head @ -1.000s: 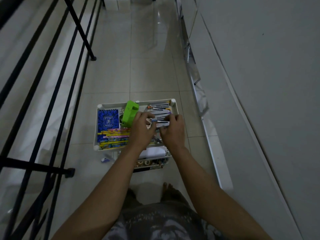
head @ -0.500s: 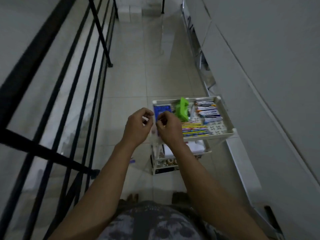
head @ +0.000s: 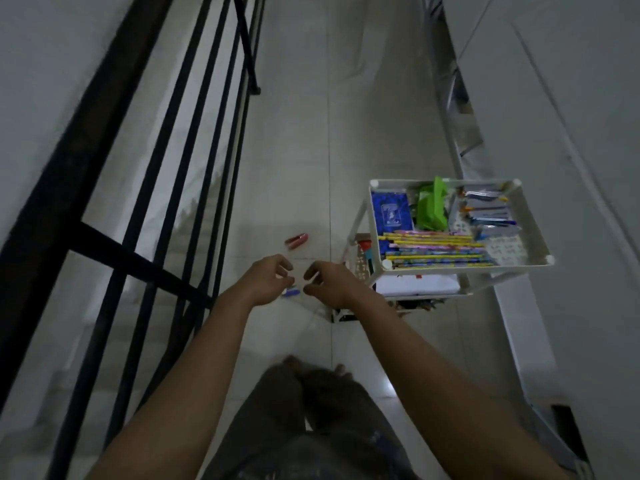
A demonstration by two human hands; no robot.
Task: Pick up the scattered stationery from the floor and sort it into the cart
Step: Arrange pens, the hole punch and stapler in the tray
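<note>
Floor: pale tiles (head: pixel 294 161), black railing (head: pixel 180 140) on the left
Red item: (head: pixel 296 240) on the tiles, long axis up-right; blurred
Blue item: (head: pixel 290 292) half hidden under left hand (head: pixel 266 280)
Hands: left and right hand (head: pixel 332 282) grips loosely curled, empty
Cart: (head: pixel 533 230) right; lower shelves mostly hidden

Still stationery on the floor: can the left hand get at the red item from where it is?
Probably yes. The red item lies on bare tile beyond the left hand, nothing between them; the fingers hold nothing.

Open tiled floor (head: pixel 294 150) ahead, black railing (head: pixel 166 168) left, cart (head: pixel 533 233) right
</note>
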